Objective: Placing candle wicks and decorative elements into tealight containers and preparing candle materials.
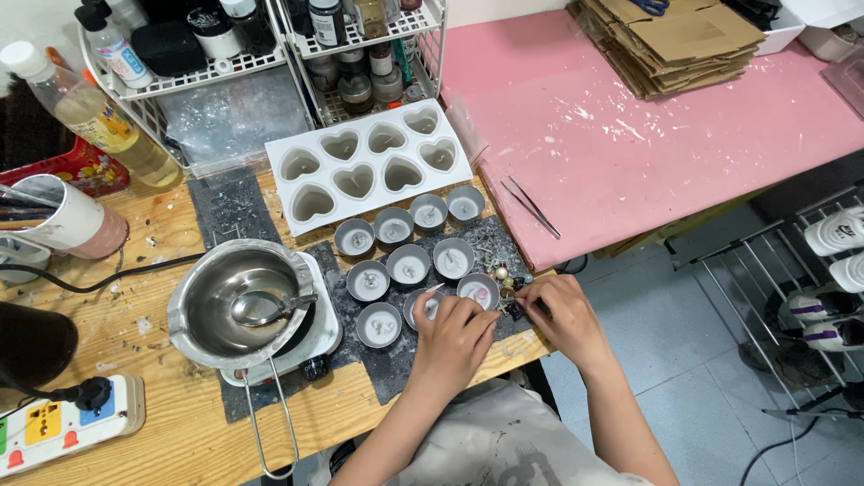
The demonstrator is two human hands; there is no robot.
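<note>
Nearest the camera, the left hand [453, 335] and the right hand [565, 317] sit close together at the table's front edge, fingers curled over a small cluster of beads and trinkets [507, 286]; whether either hand actually pinches a piece is hard to tell, as the bits are tiny and partly covered. The left hand's fingertips rest at the rim of a small metal candle cup [428, 304], and just at 1 o'clock from them stands another cup [478, 290] with a pinkish bit inside. At 9 o'clock from the hands is a steel melting pot [239, 302] with a spoon in it, on a white hotplate. Farther off, toward 11 o'clock, more filled cups stand in rows on a dark mat [396, 369], then a white heart-shaped mould [368, 165]. At 1 o'clock, tweezers [531, 208] lie on a pink sheet [648, 135].
</note>
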